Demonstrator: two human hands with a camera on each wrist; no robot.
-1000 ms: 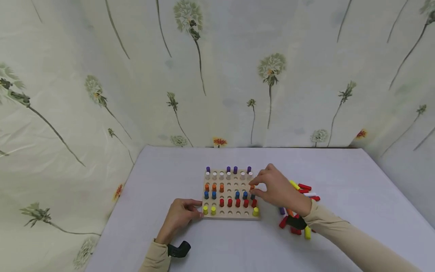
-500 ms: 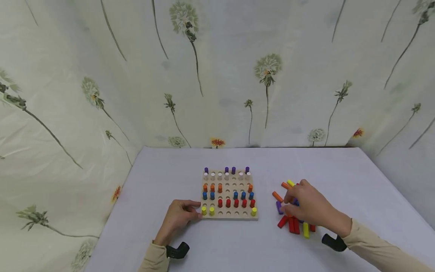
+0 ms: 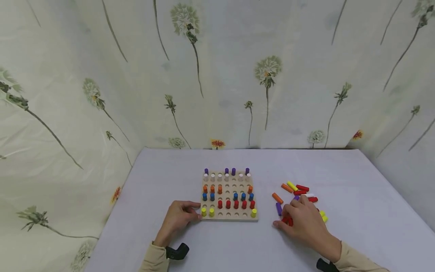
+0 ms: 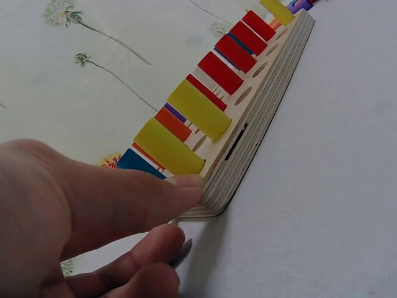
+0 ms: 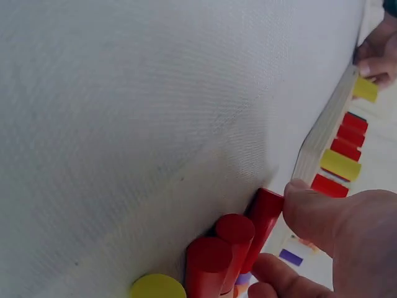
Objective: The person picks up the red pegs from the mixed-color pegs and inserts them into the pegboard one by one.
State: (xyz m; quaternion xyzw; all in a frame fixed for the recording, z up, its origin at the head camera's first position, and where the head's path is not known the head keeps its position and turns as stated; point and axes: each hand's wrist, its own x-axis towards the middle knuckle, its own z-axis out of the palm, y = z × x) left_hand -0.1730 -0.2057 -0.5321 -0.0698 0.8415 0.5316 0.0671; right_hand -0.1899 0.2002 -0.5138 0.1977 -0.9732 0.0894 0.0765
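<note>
A wooden pegboard point(image 3: 228, 220) stands on the white tabletop with rows of purple, white, orange, blue, red and yellow pegs upright in its holes. My left hand point(image 3: 180, 217) touches its front left corner; in the left wrist view the thumb lies at the edge near a yellow peg point(image 4: 169, 148). At the loose pegs right of the board is my right hand point(image 3: 307, 224). In the right wrist view, its thumb tip meets one end of a lying red peg point(image 5: 263, 220), with a finger close to the other end. Two more red pegs lie beside it.
Loose pegs lie spread around the right hand, among them an orange peg point(image 3: 277, 197), a purple peg point(image 3: 278, 209) and a yellow peg point(image 3: 292, 185). Behind the table hangs a pale cloth point(image 3: 224, 75) with a dandelion print.
My right hand has left the orange peg standing in the board's right column and moved right to the loose pegs, then closer toward me over the red ones. The left hand stays at the corner.
</note>
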